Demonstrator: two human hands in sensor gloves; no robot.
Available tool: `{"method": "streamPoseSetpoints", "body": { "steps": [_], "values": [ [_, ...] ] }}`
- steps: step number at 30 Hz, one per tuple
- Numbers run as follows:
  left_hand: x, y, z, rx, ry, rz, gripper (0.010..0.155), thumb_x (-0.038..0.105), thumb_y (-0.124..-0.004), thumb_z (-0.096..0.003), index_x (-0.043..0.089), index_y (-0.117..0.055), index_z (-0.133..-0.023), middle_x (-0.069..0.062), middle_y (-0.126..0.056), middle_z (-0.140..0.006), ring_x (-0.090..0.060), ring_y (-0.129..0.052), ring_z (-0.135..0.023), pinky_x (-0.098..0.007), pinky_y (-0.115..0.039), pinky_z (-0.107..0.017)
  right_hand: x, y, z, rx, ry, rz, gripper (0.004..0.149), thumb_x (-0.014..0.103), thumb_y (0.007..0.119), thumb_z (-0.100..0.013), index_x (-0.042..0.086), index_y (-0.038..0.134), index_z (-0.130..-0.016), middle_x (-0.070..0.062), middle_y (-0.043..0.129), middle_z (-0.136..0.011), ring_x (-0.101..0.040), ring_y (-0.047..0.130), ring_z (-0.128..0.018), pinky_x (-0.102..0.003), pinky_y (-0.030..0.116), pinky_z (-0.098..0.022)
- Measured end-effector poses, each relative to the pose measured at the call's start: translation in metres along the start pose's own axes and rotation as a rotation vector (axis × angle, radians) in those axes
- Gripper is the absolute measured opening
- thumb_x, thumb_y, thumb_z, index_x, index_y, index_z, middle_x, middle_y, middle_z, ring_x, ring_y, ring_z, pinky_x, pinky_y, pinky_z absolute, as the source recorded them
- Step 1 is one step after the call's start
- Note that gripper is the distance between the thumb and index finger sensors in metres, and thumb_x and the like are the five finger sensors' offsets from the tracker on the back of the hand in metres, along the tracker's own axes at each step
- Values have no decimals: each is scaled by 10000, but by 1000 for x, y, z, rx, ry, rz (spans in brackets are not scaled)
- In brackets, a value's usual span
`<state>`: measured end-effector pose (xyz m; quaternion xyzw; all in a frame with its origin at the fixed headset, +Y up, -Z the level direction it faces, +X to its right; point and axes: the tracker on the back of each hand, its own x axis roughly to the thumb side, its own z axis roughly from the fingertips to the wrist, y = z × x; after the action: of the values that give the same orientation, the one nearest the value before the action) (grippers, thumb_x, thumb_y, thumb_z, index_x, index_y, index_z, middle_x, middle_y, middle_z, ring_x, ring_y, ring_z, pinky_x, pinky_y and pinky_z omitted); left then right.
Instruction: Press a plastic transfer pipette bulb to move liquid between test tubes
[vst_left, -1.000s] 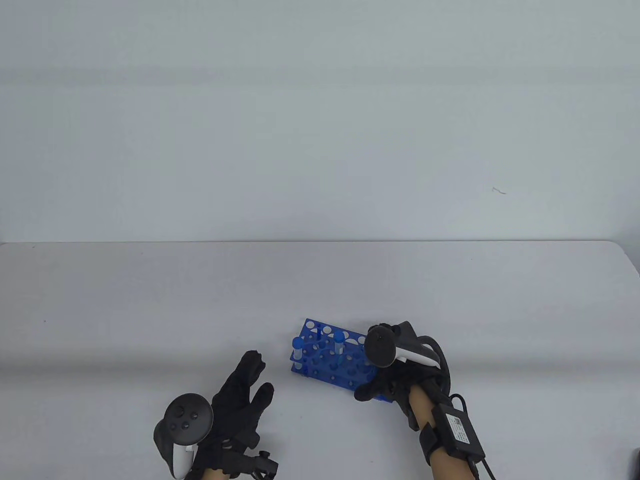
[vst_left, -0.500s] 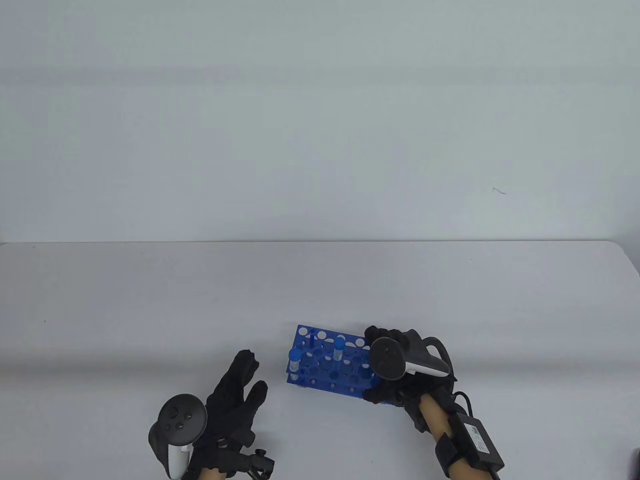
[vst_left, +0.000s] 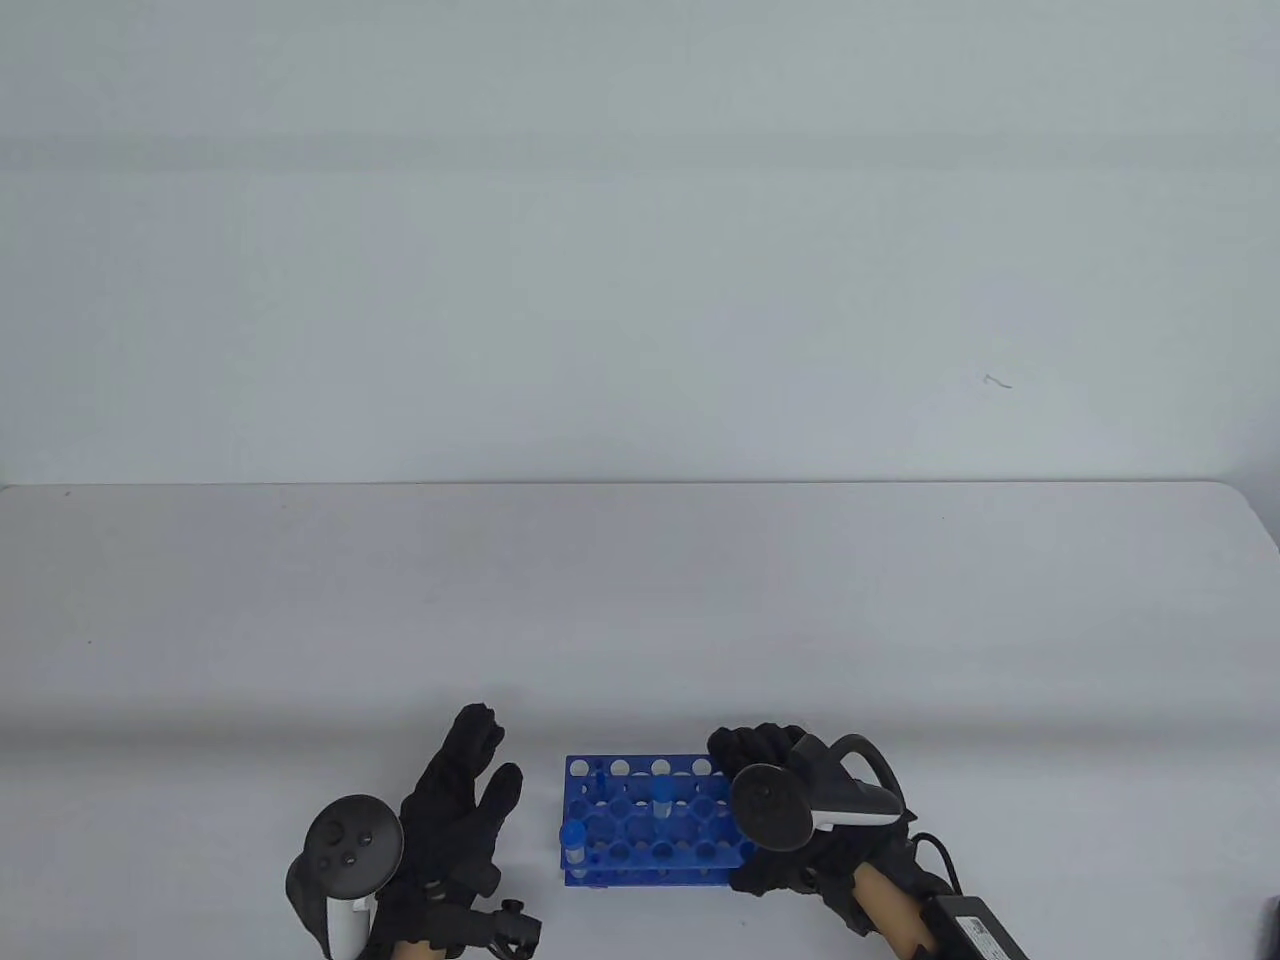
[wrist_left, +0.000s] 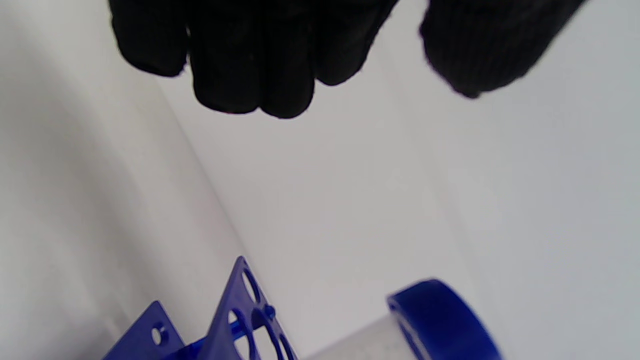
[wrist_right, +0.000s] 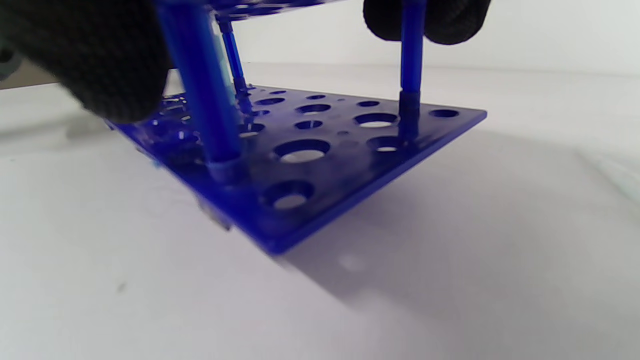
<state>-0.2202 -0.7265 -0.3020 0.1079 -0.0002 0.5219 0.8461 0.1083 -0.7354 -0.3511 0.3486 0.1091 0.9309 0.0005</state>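
A blue test tube rack (vst_left: 640, 820) sits near the table's front edge. Two capped tubes stand in it, one at the front left (vst_left: 572, 842) and one in the middle (vst_left: 663, 797). My right hand (vst_left: 770, 800) grips the rack's right end; in the right wrist view the fingers (wrist_right: 110, 65) wrap its top plate and the base plate (wrist_right: 320, 165) hangs tilted above the table. My left hand (vst_left: 465, 790) is open and empty, left of the rack, fingers (wrist_left: 250, 55) spread. A blue tube cap (wrist_left: 440, 320) shows in the left wrist view. No pipette is in view.
The white table (vst_left: 640, 600) stretches wide behind the rack up to a pale wall. A cable and a black box (vst_left: 975, 925) run along my right forearm at the front edge.
My right hand has pulled the rack toward the front edge and turned it square to the table. My left hand has drifted slightly back and left, still open.
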Motion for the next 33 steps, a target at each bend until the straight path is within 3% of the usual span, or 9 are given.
{"method": "streamPoseSetpoints", "body": {
  "steps": [16, 20, 23, 26, 29, 31, 33],
  "values": [
    [0, -1, 0, -10, -3, 0, 825, 638, -661, -435, 263, -482, -1148, -69, -667, -1169, -334, -689, -1036, -569, -578, -791, -2, 17, -6, 39, 9, 4, 1153, 587, 865, -320, -15, 190, -1034, -299, 344, -1138, -562, 404, -1018, -684, 382, -678],
    [0, -1, 0, -8, -6, 2, 824, 638, -661, -435, 263, -483, -1147, -69, -668, -1168, -334, -690, -1035, -569, -579, -790, -1, 16, -4, 117, 33, 5, 1208, 643, 810, -308, -19, 93, -1020, -317, 189, -1130, -601, 225, -1012, -686, 319, -680],
    [0, -1, 0, -8, -8, 4, 824, 637, -661, -434, 262, -485, -1146, -70, -668, -1168, -336, -689, -1035, -569, -579, -790, 0, 5, 3, 122, 48, -93, 1201, 652, 787, -313, -29, 94, -1018, -350, 116, -1112, -631, 158, -986, -700, 277, -667],
    [0, -1, -1, -14, -12, 4, 825, 637, -661, -435, 262, -482, -1148, -70, -666, -1169, -335, -688, -1035, -569, -577, -791, 3, -23, 15, 27, 87, -218, 1122, 638, 755, -351, -28, 168, -1037, -348, 204, -1123, -632, 216, -995, -703, 302, -673],
    [0, -2, -1, -16, -12, 1, 823, 637, -662, -435, 263, -484, -1147, -69, -668, -1168, -335, -690, -1035, -569, -578, -790, 12, -49, 25, -188, 125, -283, 1034, 598, 776, -367, -25, 309, -1046, -340, 372, -1119, -613, 393, -992, -696, 402, -670],
    [0, -2, 0, -12, -13, -1, 822, 636, -662, -435, 261, -486, -1146, -70, -669, -1167, -335, -692, -1033, -569, -578, -790, 18, -58, 27, -267, 183, -311, 969, 571, 788, -369, -13, 406, -1040, -322, 496, -1097, -591, 523, -962, -686, 483, -652],
    [0, -1, 0, -7, -13, -4, 822, 636, -662, -435, 261, -487, -1145, -70, -671, -1166, -334, -693, -1032, -569, -579, -788, 24, -62, 24, -277, 237, -336, 915, 540, 801, -377, -9, 469, -1029, -303, 601, -1049, -541, 651, -892, -623, 585, -604]
  ]
}}
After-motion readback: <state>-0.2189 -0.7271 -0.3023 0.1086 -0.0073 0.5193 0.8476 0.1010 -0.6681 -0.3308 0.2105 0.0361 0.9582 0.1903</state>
